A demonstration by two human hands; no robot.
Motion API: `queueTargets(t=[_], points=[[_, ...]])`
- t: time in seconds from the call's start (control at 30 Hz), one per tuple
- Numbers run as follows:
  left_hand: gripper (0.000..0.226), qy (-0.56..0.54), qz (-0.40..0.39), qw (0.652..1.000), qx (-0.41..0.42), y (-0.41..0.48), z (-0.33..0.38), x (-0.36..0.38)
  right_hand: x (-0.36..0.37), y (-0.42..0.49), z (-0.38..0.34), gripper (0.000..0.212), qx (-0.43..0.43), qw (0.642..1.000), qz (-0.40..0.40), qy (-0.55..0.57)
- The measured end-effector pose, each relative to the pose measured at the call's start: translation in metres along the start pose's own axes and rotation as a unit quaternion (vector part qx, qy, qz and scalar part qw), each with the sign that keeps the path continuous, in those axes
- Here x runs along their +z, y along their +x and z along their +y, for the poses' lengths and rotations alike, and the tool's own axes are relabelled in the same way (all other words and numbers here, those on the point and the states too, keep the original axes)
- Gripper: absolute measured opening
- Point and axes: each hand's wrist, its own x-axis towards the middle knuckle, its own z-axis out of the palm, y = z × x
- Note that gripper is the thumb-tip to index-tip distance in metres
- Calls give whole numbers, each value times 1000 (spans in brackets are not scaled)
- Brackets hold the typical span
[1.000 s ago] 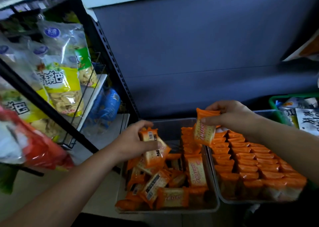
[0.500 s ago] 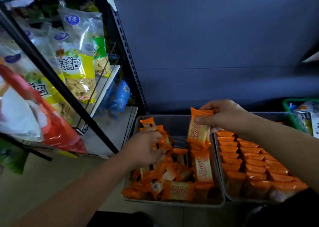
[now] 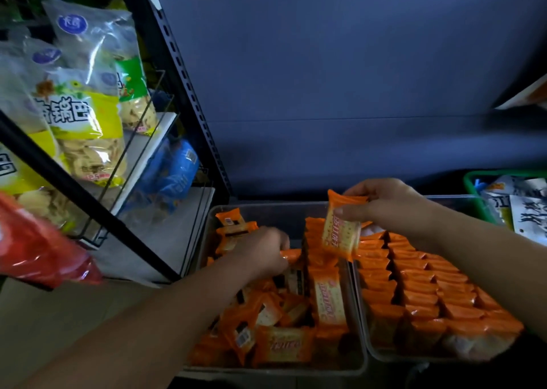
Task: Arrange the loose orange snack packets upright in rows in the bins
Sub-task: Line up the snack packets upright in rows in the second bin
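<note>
The yellow bags (image 3: 80,116) at upper left read "锅巴"; the packets' red lettering is too blurred to read. The right hand (image 3: 384,208) pinches one orange packet (image 3: 342,234) upright by its top edge, centre frame, above where the left bin (image 3: 278,211) meets the right bin (image 3: 453,202) with its standing rows (image 3: 429,294). The left hand (image 3: 260,252) lies curled in the left bin's loose pile (image 3: 266,314); I cannot tell if it holds one.

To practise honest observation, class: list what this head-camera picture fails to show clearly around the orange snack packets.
Head view:
Left hand: fingertips buried among loose orange foil packets; its grip is hidden.
Red plastic bag: blurred, cut by left edge.
Green plastic crate: cut by right edge.
</note>
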Motion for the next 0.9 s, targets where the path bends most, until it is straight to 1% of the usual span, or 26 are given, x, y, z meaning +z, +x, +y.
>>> queueTargets(t=[0.07,0.13,0.17,0.23,0.3,0.4,0.43,0.57,0.6,0.67,0.77,0.83,0.9], points=[[13,-59,46,997,21,-14,-8,-14,2,-1,-3,30,4,1000,-8,9],[7,-160,108,981,31,-33,-12,-27,4,-2,-7,29,0,1000,-16,13],[4,-231,128,964,30,-41,-12,-33,5,-2,-8,29,-1,1000,-18,12],[10,-355,142,924,2,-61,-7,-45,7,-4,-11,28,1,1000,-23,14],[16,-423,145,894,-19,-76,-3,-52,9,-4,-12,27,3,999,-27,23],[28,-485,142,863,-13,-87,3,-56,13,-3,-12,26,16,999,-32,31],[27,-493,144,858,-10,-87,4,-55,14,-2,-12,25,24,998,-41,38],[9,-499,143,855,-8,-84,6,-55,15,-2,-15,18,59,990,-82,99],[8,-509,133,850,-8,-83,5,-56,15,-2,-15,18,66,988,-87,108],[15,-541,95,836,-12,-80,3,-59,13,-1,-15,18,74,986,-89,118],[24,-602,36,797,-22,-77,3,-63,10,1,-12,21,81,985,-97,114],[24,-626,21,779,-24,-75,3,-64,8,3,-11,26,81,985,-108,111],[22,-638,15,769,-21,-73,2,-64,7,4,-10,31,78,983,-120,116]])
